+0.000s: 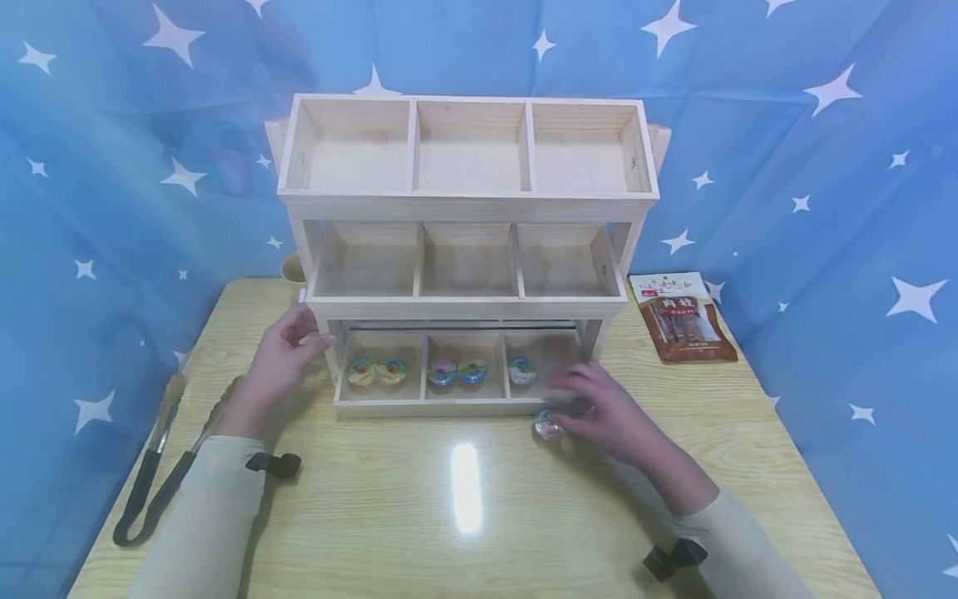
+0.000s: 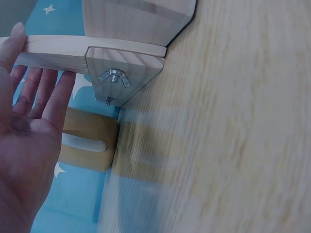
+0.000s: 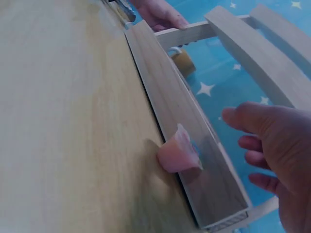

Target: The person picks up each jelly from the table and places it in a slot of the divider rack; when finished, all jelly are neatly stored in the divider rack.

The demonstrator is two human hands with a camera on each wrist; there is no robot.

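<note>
A small jelly cup (image 1: pixel 548 424) with a pink body (image 3: pixel 174 156) stands lid-up on the table by the bottom tray's front board (image 3: pixel 170 104). My right hand (image 1: pixel 602 408) hovers over the tray's right end. In the right wrist view that hand (image 3: pixel 282 155) is apart from the cup, holding nothing. Beside the rack, my left hand (image 1: pixel 280 358) grips the wooden side post (image 2: pixel 53 46), thumb and fingers on opposite sides. In the bottom tray lie two yellowish jelly cups (image 1: pixel 377 373) at left, two more jelly cups (image 1: pixel 457 372) in the middle and one jelly cup (image 1: pixel 521 371) at right.
The three-tier wooden rack (image 1: pixel 467 208) has bare upper compartments. Black-handled tongs (image 1: pixel 160 466) lie at left. A tan cup (image 2: pixel 90 141) stands behind the rack's left side. A brown snack bag (image 1: pixel 684 320) lies at back right. Starry blue cloth (image 1: pixel 823 208) surrounds the table.
</note>
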